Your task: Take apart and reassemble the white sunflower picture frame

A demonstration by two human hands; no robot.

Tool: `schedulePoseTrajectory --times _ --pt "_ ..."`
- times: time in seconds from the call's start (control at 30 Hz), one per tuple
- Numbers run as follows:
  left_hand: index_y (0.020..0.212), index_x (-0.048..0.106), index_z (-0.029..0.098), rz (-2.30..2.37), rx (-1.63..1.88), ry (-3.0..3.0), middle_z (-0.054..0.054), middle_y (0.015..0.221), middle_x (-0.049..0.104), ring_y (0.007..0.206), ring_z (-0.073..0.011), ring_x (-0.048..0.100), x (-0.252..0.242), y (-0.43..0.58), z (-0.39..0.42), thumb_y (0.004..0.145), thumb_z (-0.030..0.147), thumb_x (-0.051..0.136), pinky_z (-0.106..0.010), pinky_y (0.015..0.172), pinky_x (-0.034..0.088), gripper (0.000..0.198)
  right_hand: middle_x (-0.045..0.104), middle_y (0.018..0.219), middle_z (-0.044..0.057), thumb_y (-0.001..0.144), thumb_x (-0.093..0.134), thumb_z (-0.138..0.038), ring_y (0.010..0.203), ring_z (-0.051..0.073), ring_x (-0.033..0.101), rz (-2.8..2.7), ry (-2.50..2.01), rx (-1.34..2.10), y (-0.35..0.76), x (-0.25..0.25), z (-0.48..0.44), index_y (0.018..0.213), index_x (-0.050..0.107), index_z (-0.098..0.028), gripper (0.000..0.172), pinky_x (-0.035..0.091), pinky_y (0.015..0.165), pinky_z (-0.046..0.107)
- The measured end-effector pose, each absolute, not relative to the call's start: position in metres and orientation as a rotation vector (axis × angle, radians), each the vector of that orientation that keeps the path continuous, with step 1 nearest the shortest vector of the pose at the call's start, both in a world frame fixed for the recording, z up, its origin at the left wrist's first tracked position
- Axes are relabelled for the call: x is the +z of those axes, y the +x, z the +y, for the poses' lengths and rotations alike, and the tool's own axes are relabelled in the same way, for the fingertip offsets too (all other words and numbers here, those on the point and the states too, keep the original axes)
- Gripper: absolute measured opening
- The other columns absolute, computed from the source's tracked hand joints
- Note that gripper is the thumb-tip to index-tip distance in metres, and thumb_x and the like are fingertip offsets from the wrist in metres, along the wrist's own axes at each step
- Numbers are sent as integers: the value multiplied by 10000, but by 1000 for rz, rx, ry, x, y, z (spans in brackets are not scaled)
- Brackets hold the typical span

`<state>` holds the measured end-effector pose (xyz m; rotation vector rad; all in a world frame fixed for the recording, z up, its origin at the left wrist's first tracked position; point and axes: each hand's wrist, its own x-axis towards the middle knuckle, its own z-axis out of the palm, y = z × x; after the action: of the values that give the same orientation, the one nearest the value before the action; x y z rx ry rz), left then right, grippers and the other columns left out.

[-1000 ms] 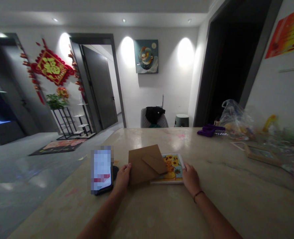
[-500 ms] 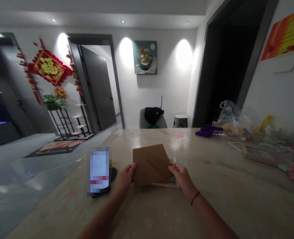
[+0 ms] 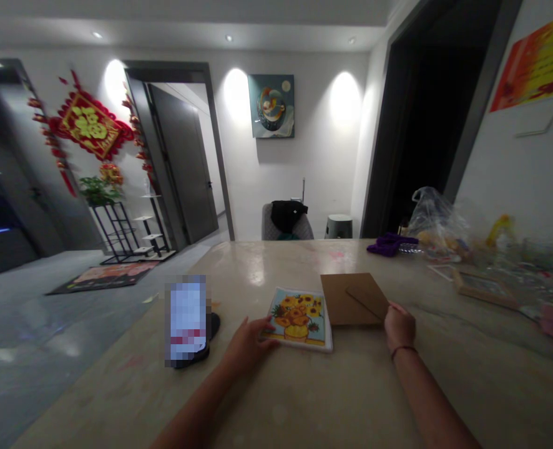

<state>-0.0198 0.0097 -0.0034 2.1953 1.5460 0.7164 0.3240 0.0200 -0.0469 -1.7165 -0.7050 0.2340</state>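
At a broad, pale marbled table [image 3: 281, 399], a person's left hand [image 3: 249, 342] and right hand [image 3: 401, 327] are set well apart; half a second ago both gripped a single object between them. In the background at left hangs a red, diamond-shaped decoration [image 3: 90, 125] bearing the large yellow character 福, with further marks below it too small to read. At far right, a red-and-yellow poster [image 3: 536, 59] carries red lettering, cut off by the frame edge and too blurred to make out. On the table's near half, a brown backing board [image 3: 339, 305] with an angled flap [image 3: 366, 304] on its face has shifted to the right. Half a second ago it covered most of a white-framed sunflower picture [image 3: 298, 315], which now shows almost whole, lying face up just beside the board's left edge; whether the two touch cannot be told. The right hand has travelled with the board, its fingers clamped on the right edge. The left hand has let go of the board and touches the picture's left side near the lower corner, fingers spread apart; how firmly they hold cannot be told. Farther left, where it was before, a phone [image 3: 186, 318] stands propped, its lit screen pixelated and any text unreadable, a reddish band across the lower part. A thin, dark bracelet [image 3: 402, 350] circles the right wrist.
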Motion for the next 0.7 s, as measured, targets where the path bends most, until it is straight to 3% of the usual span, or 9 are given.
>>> schedulePoseTrajectory --times 0.17,0.33,0.47,0.57,0.7 --pt "716 643 214 1690 705 2195 -68 1100 630 1005 -223 579 7 -23 9 628 339 638 -395 1056 152 152 631 1013 166 681 333 -236 888 267 569 -644 -1914 260 325 -36 10 994 636 -113 452 420 708 352" --pt "808 648 232 1727 762 2133 -33 898 694 909 -224 609 7 -22 8 637 346 624 -419 1038 165 207 633 977 161 692 362 -238 880 288 566 -750 -2003 298 319 -31 7 991 645 -156 420 411 704 376" --pt "775 646 236 1675 821 2147 -34 876 689 891 -228 600 4 -21 7 634 323 628 -433 1018 189 167 539 1073 239 741 356 -222 978 334 501 -914 -2093 -100 293 -25 5 1156 530 -86 471 379 754 437" --pt "733 630 230 1627 805 2209 -29 857 681 869 -214 591 4 -21 7 640 299 618 -409 984 250 116 524 1134 189 816 318 -254 1059 278 454 -1307 -1881 -269 254 -20 3 1182 496 -103 434 343 865 418" --pt "691 603 201 1628 755 2278 -50 861 661 858 -213 579 5 -20 6 640 272 601 -330 841 391 88 568 1136 87 849 353 -329 1133 232 406 -1927 -1597 -69 203 -20 -6 1104 574 -200 361 249 988 398"
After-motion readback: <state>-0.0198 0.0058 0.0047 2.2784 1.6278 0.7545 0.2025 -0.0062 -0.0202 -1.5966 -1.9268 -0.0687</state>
